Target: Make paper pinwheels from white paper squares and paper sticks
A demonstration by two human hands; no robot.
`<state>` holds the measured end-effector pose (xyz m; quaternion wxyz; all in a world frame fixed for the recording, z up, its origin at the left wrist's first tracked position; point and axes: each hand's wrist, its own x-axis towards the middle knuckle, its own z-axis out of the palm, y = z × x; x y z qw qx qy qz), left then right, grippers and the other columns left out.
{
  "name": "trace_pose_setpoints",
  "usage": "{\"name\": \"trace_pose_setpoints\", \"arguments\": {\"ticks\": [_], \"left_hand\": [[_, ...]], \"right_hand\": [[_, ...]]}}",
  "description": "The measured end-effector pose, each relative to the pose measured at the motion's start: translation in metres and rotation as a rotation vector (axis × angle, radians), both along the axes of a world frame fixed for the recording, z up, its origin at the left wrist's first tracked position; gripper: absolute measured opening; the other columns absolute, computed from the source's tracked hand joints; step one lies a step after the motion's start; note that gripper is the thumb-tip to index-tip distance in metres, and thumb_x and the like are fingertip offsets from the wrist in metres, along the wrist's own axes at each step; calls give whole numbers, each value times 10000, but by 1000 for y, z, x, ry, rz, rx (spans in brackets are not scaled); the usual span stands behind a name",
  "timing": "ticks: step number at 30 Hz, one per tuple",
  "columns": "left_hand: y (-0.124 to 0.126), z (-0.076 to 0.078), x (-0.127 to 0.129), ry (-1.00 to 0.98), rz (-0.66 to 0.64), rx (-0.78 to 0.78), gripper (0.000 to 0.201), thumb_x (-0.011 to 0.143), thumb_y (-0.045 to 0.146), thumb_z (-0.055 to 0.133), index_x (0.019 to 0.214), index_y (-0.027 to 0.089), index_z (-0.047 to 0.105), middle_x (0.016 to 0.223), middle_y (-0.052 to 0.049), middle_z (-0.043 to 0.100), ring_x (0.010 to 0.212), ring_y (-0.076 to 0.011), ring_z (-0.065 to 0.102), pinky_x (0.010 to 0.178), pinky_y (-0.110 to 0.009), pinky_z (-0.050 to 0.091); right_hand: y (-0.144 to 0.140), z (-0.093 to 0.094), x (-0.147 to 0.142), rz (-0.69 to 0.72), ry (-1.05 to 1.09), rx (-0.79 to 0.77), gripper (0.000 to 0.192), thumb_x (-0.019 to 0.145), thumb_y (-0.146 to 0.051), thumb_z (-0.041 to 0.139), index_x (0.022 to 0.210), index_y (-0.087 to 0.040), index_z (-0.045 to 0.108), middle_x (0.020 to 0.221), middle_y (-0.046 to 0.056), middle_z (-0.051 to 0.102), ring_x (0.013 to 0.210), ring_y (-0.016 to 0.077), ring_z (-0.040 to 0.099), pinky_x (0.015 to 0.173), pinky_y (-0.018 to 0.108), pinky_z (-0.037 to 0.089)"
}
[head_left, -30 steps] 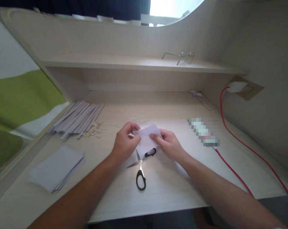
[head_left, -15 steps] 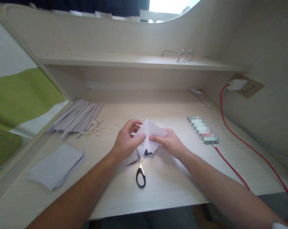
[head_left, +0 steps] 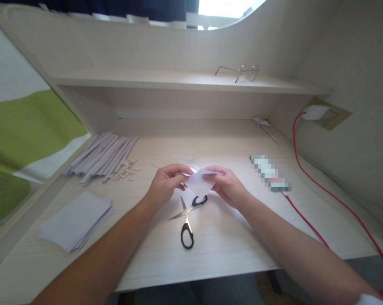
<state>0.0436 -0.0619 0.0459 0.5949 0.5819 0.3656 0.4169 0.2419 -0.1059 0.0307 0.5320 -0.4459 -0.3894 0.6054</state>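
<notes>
The small white paper point(head_left: 199, 183) is held above the middle of the desk point(head_left: 224, 248), well back from the front edge. The left hand point(head_left: 166, 184) is nearly closed, pinching the paper's left side between thumb and fingers; the right hand point(head_left: 228, 185) pinches the opposite side much the same way, its other fingers curled. Nearer the front edge lie the scissors point(head_left: 186, 213), blades parted toward the left; a stretch of bare desktop separates their nearer black loop from that edge. On the left, a stack of paper point(head_left: 75, 220) and a bundle of paper strips point(head_left: 104, 156) sit near the desk's side, with the left forearm passing just beside the stack. On the right, a wide band of desktop runs between the right hand and a phone point(head_left: 270, 173), whose pixelated screen makes any writing unreadable.
</notes>
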Motion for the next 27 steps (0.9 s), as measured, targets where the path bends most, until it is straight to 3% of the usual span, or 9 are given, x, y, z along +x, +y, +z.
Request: {"name": "trace_pose_setpoints", "arguments": {"ticks": [8,14,16,18,20,21,23,25,27], "left_hand": [[2,2,-3,79,-1,63,127,712,242,754,814,173,789,816,-26,736,706,-159,633,597,-236,521],[3,4,-8,358,-159,149,192,761,309,729,836,151,807,811,-41,761,736,-218,688,659,-273,502],[7,3,-9,364,-123,137,221,769,340,721,819,141,802,760,-40,753,669,-208,677,611,-265,489],[12,3,-12,364,-21,140,243,762,353,719,835,133,792,723,-38,745,616,-192,658,569,-255,477],[18,5,-15,354,109,151,280,738,370,729,856,121,778,685,-41,730,570,-184,630,523,-253,469],[20,7,-17,344,158,156,290,734,378,728,857,119,771,689,-47,730,566,-183,625,515,-256,476],[23,11,-19,325,236,167,278,717,377,738,830,124,762,690,-55,726,558,-180,619,492,-254,477],[23,14,-19,316,288,164,254,702,371,742,776,128,753,642,-53,703,524,-177,602,460,-254,470],[21,16,-17,307,303,169,239,695,366,740,736,130,740,597,-45,676,495,-170,586,436,-251,458]], "right_hand": [[0,-3,5,-10,-183,87,231,707,-306,804,880,-161,758,797,11,722,709,156,636,690,284,496],[-6,0,-2,-19,-352,188,218,736,-286,799,905,-163,740,816,9,722,726,172,640,666,271,468],[-4,2,0,-46,-377,223,300,762,-320,787,1012,-175,707,833,12,723,742,180,654,676,278,480],[-3,6,5,-180,-476,287,307,807,-359,757,1040,-181,664,807,8,700,728,171,640,677,280,475],[-7,14,10,-347,-684,383,205,850,-365,724,907,-182,649,772,5,665,701,151,597,668,275,450],[-11,19,10,-336,-794,428,184,869,-354,706,834,-183,646,769,9,661,697,146,583,673,276,442],[-22,27,7,-28,-959,507,199,896,-373,685,824,-187,679,804,19,689,724,149,597,686,276,442],[-34,32,-2,313,-1189,585,302,841,-483,747,962,-207,731,957,47,725,864,195,633,755,303,455],[-43,33,-11,434,-1426,611,497,734,-608,795,1001,-192,738,970,81,726,912,255,630,769,344,451]]}}
